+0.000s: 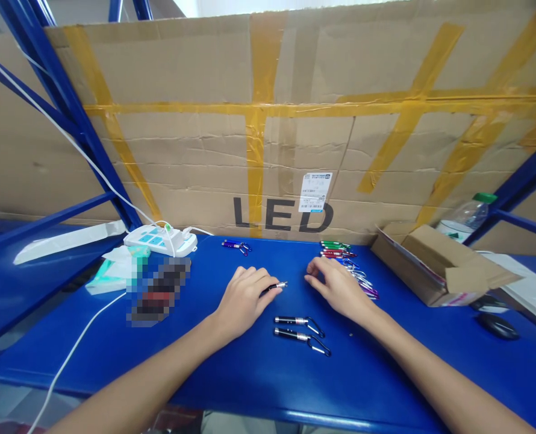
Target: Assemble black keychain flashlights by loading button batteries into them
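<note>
My left hand (pixel 245 295) is closed on a small black flashlight (pixel 273 286), pinched between thumb and fingers with its silver end pointing right. My right hand (pixel 338 286) hovers to the right of it, fingers loosely curled and the thumb apart from them. Nothing shows between those fingers. Below the hands, two black keychain flashlights with carabiner clips lie side by side, an upper flashlight (pixel 290 320) and a lower flashlight (pixel 291 334). Partly hidden behind my right hand is a row of coloured keychain flashlights, among them a green flashlight (pixel 333 245) and a red flashlight (pixel 333 254).
A blue keychain flashlight (pixel 232 244) lies at the back of the blue table (pixel 232 380). Leftward are a power strip (pixel 159 240), a tissue pack (pixel 114 271) and a blurred-out object (pixel 159 292). An open cardboard box (pixel 435 265) and a black mouse (pixel 498 325) stand right. Large cardboard (pixel 196 157) walls the back.
</note>
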Tool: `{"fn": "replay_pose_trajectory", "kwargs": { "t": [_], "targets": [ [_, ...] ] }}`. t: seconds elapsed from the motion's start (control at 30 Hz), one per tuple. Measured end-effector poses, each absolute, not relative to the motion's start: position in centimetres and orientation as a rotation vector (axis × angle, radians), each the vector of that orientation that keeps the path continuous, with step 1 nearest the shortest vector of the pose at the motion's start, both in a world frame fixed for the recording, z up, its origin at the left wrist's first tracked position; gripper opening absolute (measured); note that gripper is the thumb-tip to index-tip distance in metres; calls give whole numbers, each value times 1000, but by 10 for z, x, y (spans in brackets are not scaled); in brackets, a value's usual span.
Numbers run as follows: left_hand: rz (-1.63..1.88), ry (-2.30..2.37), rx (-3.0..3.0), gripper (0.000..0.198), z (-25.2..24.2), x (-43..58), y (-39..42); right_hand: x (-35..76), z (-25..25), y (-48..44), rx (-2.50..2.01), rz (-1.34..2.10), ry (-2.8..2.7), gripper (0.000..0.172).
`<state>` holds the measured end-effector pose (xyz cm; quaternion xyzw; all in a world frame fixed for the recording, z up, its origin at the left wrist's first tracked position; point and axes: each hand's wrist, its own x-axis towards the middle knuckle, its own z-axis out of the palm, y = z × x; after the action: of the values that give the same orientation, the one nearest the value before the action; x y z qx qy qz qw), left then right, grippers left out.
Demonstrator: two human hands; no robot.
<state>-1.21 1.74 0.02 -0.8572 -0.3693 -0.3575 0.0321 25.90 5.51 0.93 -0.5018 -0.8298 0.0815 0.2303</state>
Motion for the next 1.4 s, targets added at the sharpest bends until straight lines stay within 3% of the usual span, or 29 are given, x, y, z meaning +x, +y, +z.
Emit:
{"fn": "replay_pose_trajectory", "kwargs": {
  "t": [0.3,0.47,0.73,1.17,1.4],
  "targets": [
    [-1115,-1179,-2622,28,3,-14,20,253,13,49,-1732,74,-2404,9],
    [-1107,-1166,-2616,27,5,-14,20,250,16,44,-1714,187,-2450,12],
    [-1094,-1132,-2601,27,6,-16,21,243,17,38,-1583,76,-2422,15],
    [-1003,-1118,-2740,29,5,-15,20,244,15,38,-1253,588,-2161,4],
    [-983,-1148,-2757,29,6,-15,20,243,10,41,-1063,1099,-2024,17]
  ]
}}
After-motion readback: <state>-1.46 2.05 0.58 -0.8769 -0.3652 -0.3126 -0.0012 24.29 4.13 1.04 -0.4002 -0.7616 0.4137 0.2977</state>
